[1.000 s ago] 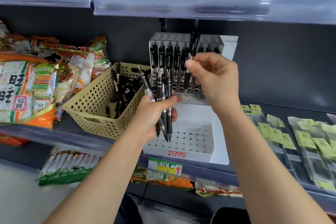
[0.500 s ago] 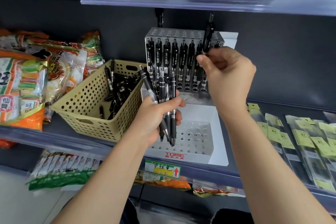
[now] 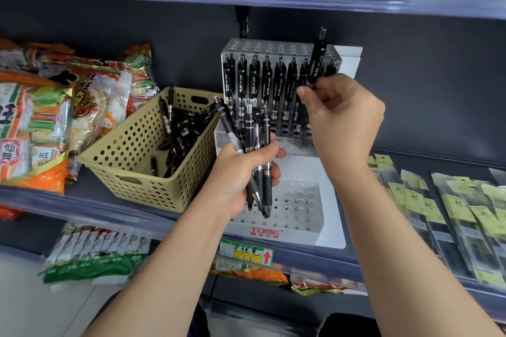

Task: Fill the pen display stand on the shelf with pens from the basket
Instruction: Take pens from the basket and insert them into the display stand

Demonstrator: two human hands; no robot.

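Head view: the right hand (image 3: 342, 115) has its grip pinched on the lower part of one black pen (image 3: 317, 60). The pen's long axis stands nearly upright, tip down, over the right end of the upper row of the display stand (image 3: 297, 232) on the shelf (image 3: 95, 206). The slot it needs probably lies just beneath, hidden by the hand. The left hand (image 3: 238, 175), lower and farther from that row, clasps a bundle of pens (image 3: 260, 142) beside the basket (image 3: 137, 150).

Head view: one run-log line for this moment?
right hand: pinches black pen at stand top | left hand: grips pen bundle | basket: holds pens
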